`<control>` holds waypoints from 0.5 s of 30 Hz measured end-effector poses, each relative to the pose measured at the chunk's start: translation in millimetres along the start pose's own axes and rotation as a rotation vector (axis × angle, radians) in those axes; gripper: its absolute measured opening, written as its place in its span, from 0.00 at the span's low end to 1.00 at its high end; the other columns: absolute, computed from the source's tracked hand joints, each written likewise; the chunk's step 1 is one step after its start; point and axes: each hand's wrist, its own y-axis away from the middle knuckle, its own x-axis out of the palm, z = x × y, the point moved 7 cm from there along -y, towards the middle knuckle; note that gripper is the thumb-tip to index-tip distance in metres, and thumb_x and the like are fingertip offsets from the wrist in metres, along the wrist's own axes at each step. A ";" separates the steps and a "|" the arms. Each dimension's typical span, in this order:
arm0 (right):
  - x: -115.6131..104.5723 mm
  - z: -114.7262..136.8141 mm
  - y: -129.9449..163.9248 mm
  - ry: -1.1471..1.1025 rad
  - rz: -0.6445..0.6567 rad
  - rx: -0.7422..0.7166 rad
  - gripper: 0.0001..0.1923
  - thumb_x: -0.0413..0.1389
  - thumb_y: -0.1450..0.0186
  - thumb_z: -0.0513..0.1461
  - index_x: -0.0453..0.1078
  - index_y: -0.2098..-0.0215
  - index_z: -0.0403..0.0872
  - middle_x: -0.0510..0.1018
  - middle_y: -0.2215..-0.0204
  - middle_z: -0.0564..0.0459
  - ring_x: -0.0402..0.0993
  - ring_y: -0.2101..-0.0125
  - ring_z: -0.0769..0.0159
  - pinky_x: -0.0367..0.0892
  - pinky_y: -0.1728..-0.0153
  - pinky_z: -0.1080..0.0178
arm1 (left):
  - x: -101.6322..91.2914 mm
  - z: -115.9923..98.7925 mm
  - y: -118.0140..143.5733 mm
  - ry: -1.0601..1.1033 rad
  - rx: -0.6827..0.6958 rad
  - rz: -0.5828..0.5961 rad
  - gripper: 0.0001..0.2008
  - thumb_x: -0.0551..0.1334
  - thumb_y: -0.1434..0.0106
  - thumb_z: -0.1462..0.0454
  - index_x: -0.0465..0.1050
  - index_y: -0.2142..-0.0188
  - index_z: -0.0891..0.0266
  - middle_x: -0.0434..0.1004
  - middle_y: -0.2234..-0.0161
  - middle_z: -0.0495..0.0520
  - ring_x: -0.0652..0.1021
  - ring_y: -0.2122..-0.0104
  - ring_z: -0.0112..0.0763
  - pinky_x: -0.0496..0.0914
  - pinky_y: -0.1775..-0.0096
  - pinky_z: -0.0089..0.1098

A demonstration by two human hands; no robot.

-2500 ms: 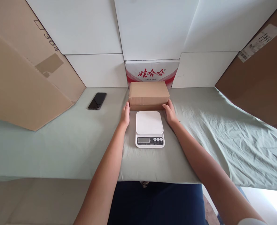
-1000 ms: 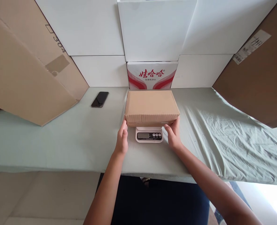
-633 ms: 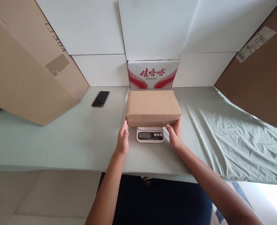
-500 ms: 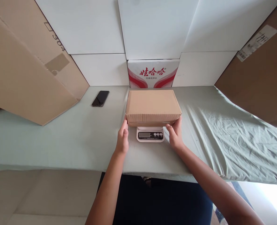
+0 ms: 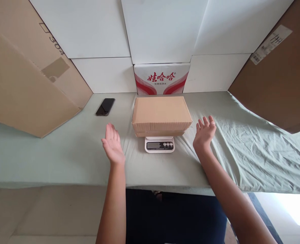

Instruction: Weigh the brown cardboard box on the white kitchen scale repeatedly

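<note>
A closed brown cardboard box rests on top of a white digital scale, hiding the scale's platform. The scale's small display and round buttons face me below the box's front edge. To the left of the box, my left hand is held palm up with its fingers stretched out, touching nothing. On the other side, my right hand is apart from the box too, its fingers spread and slightly bent, with nothing in it.
A black phone lies on the green cloth at the left. Behind the brown box stands a white and red printed carton against white panels. Large cardboard sheets flank the table at left and right.
Both hands have let go of the cardboard box and moved outward, one to each side. The box stays on the scale. The whole view has shifted slightly.
</note>
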 end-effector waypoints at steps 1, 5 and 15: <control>-4.1 -2.9 -5.7 -0.016 -0.040 0.052 0.27 0.45 0.33 0.55 0.60 0.39 0.56 0.63 0.31 0.49 0.63 0.31 0.57 0.51 0.27 0.45 | -0.8 0.6 -0.8 0.007 -0.012 -0.006 0.39 0.45 0.33 0.36 0.66 0.33 0.53 0.55 0.26 0.56 0.56 0.26 0.44 0.53 0.28 0.45; -5.1 -16.2 -10.4 -0.028 -0.070 0.170 0.23 0.46 0.33 0.53 0.63 0.44 0.56 0.68 0.35 0.50 0.67 0.33 0.60 0.54 0.28 0.47 | 8.7 2.7 2.8 -0.029 -0.030 0.072 0.40 0.46 0.34 0.35 0.66 0.33 0.53 0.55 0.26 0.57 0.57 0.26 0.43 0.53 0.28 0.44; 4.3 -28.9 -6.5 0.008 0.038 0.154 0.21 0.47 0.34 0.52 0.65 0.46 0.56 0.72 0.39 0.51 0.69 0.35 0.61 0.56 0.29 0.46 | 18.3 4.9 8.5 -0.046 -0.052 0.149 0.41 0.46 0.33 0.35 0.64 0.31 0.54 0.54 0.26 0.57 0.55 0.26 0.43 0.51 0.28 0.44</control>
